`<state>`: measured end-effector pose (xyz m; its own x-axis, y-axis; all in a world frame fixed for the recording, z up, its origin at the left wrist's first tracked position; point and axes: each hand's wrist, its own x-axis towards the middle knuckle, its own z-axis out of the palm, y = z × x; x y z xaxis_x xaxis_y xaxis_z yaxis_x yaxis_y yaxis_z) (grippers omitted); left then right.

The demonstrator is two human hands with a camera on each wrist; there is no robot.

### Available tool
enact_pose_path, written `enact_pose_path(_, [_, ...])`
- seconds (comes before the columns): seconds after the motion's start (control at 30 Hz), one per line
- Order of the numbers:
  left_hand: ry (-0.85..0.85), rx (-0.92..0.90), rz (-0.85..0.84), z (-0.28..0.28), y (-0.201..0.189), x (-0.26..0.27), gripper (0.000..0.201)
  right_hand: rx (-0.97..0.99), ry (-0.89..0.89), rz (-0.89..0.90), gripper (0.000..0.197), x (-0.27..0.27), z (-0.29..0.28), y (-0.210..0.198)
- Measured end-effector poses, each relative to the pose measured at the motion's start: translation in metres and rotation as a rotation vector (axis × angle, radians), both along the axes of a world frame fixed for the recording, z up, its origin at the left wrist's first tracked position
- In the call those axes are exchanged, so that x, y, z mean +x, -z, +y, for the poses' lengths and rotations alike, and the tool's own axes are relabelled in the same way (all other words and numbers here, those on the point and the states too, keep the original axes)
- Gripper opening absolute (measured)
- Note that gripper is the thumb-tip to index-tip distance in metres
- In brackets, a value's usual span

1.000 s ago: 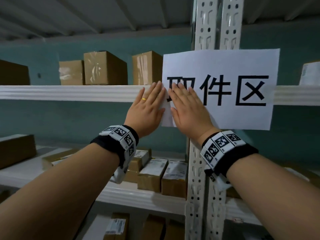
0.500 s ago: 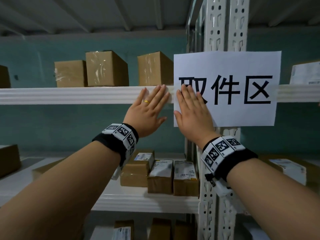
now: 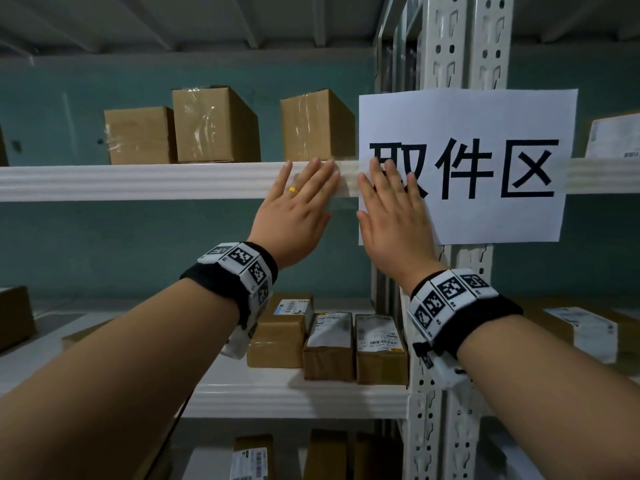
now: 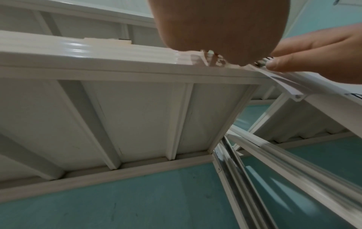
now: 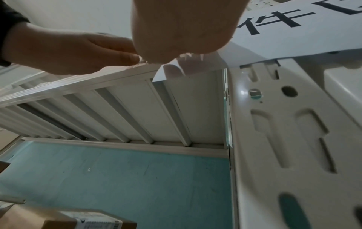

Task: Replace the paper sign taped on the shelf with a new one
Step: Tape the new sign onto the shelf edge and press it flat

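A white paper sign (image 3: 485,133) with large black characters hangs across the white shelf beam (image 3: 138,181) and the perforated upright (image 3: 450,46). My right hand (image 3: 391,199) lies flat on the sign's left edge, fingers straight, pressing it to the beam. My left hand (image 3: 304,192), with a gold ring, presses flat on the beam just left of the sign. A strip of clear tape (image 3: 346,181) bridges beam and sign between the hands. In the right wrist view the tape (image 5: 188,66) shines below my palm, beside the sign (image 5: 293,31). Neither hand holds anything.
Three brown cartons (image 3: 214,126) stand on the upper shelf behind the beam. Labelled parcels (image 3: 329,344) sit on the lower shelf (image 3: 294,396), with more below. A teal wall (image 3: 138,244) backs the rack. Another labelled box (image 3: 613,136) is at the far right.
My left hand has slid left off the sign's edge onto the bare beam. The sign's lower left corner, bent earlier, now lies flat. The right hand stays pressed on the sign.
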<state>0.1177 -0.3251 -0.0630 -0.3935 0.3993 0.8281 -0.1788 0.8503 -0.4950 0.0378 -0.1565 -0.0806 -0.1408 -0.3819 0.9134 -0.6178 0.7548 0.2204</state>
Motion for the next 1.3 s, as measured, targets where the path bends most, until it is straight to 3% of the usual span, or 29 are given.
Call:
enact_pose_path(0.17, [-0.049,-0.111,0.025,0.001,0.000,-0.009,0.062,0.064,-0.032,0.050,0.057,-0.001,-0.008,-0.001])
enact_pose_path(0.5, [-0.182,-0.118,0.050,-0.021,0.009,-0.006,0.071,0.094,0.057,0.033,0.064,-0.016,0.001,0.000])
enact_pose_path(0.8, [-0.193,-0.136,0.023,-0.027,0.017,0.001,0.074,0.096,0.120,0.054,0.068,-0.012,-0.005,0.009])
enact_pose_path(1.03, [-0.226,-0.170,0.018,-0.026,0.019,0.007,0.075,0.221,0.147,0.102,0.065,-0.016,0.020,0.005])
enact_pose_path(1.3, [-0.177,-0.102,-0.029,-0.007,0.009,0.011,0.067,0.204,0.096,0.087,0.064,0.000,0.008,-0.003])
